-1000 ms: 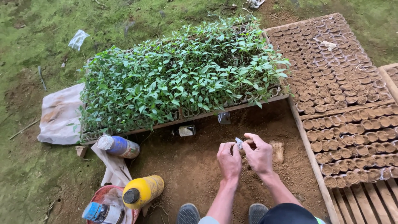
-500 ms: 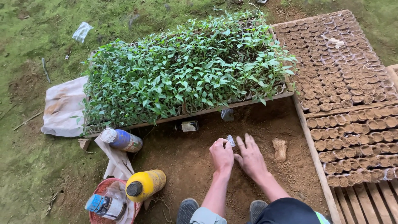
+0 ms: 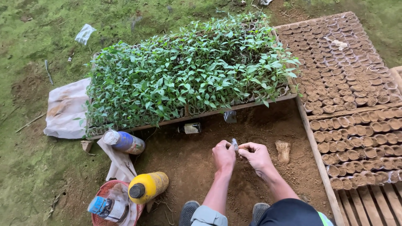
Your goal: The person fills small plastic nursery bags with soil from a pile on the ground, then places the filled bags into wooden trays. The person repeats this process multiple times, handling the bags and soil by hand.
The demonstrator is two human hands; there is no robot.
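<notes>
My left hand (image 3: 224, 157) and my right hand (image 3: 257, 155) meet over bare brown soil (image 3: 197, 167), both pinching a small pale packet (image 3: 235, 144) between the fingertips. A wooden-edged bed of dense green seedlings (image 3: 188, 75) stands just beyond the hands. A small brownish lump (image 3: 283, 150) lies on the soil to the right of my right hand. My shoes (image 3: 190, 211) show at the bottom edge.
A wooden frame packed with soil-filled seedling pots (image 3: 351, 83) fills the right side. On the left lie a blue-and-white can (image 3: 124, 141), a yellow bottle (image 3: 147, 187), a red basket (image 3: 109, 196), white cloth (image 3: 67, 109). A dark small container (image 3: 190, 128) lies by the bed's board.
Half a second ago my hands lay lower and flatter near the soil; now both are raised slightly and pinch the small packet together.
</notes>
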